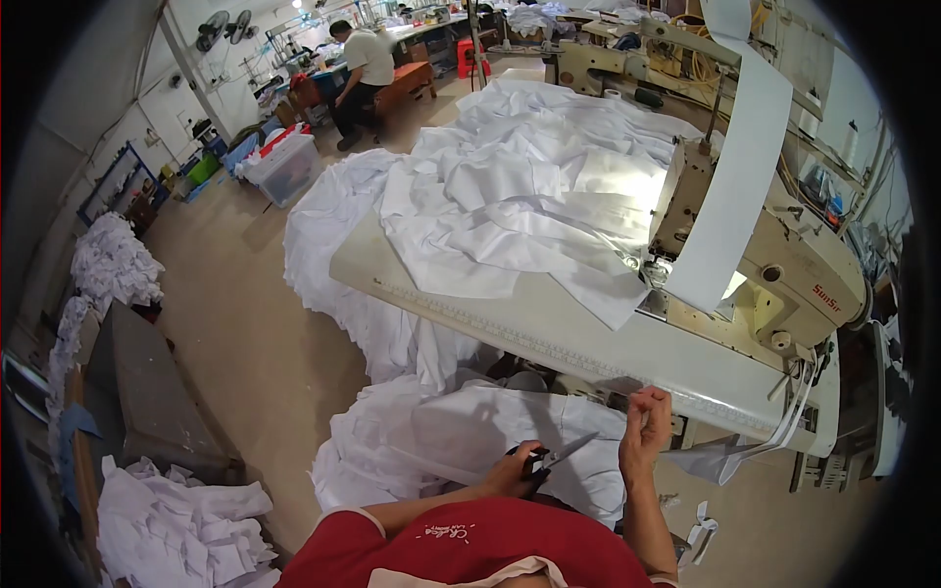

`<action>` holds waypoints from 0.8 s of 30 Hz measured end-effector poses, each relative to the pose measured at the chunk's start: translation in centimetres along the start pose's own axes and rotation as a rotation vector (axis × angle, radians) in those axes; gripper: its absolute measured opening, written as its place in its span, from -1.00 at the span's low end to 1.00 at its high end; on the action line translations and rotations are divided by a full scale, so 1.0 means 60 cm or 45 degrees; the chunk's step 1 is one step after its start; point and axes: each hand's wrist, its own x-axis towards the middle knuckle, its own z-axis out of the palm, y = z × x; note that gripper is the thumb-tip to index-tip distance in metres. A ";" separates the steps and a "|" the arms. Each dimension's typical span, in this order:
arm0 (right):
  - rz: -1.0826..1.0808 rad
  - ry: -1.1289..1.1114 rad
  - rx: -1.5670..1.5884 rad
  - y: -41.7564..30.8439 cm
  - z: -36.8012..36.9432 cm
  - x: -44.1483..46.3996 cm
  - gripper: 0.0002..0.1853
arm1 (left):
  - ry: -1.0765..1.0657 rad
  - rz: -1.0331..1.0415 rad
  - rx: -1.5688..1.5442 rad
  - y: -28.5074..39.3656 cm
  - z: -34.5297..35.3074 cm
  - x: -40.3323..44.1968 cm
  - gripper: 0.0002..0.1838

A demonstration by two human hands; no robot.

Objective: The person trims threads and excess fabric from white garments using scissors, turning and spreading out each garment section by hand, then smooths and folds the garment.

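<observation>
My left hand (515, 474) is closed around the black handles of a pair of scissors (571, 450). The blades point right, over white cloth (441, 431) that is bunched in front of me. By the front edge of the sewing table (539, 309), my right hand (645, 429) is raised with its fingers pinched together. Whatever lies between those fingers is too small to make out. On the table stands a sewing machine (799, 260), its lamp lit over a large heap of white fabric (510, 186). A wide white strip (740, 167) hangs down to the needle area.
More white cloth lies piled at the lower left (186, 524) beside a grey slanted board (162, 397). A clear plastic bin (282, 167) stands on the floor. Further back, a person (365, 73) sits on a wooden bench (404, 90). White strips hang at the table's right end.
</observation>
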 end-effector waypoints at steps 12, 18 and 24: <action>0.015 -0.499 1.899 -0.361 0.008 0.114 -0.82 | 0.118 0.081 0.162 -0.126 0.046 -0.009 -0.39; 0.438 -0.876 2.266 -0.394 -0.020 0.118 -0.45 | 0.131 -0.009 -0.067 0.012 -0.012 -0.017 -0.40; -0.011 -0.721 2.496 -0.379 0.045 0.073 -0.13 | 0.117 0.036 -0.030 0.007 -0.005 -0.011 -0.36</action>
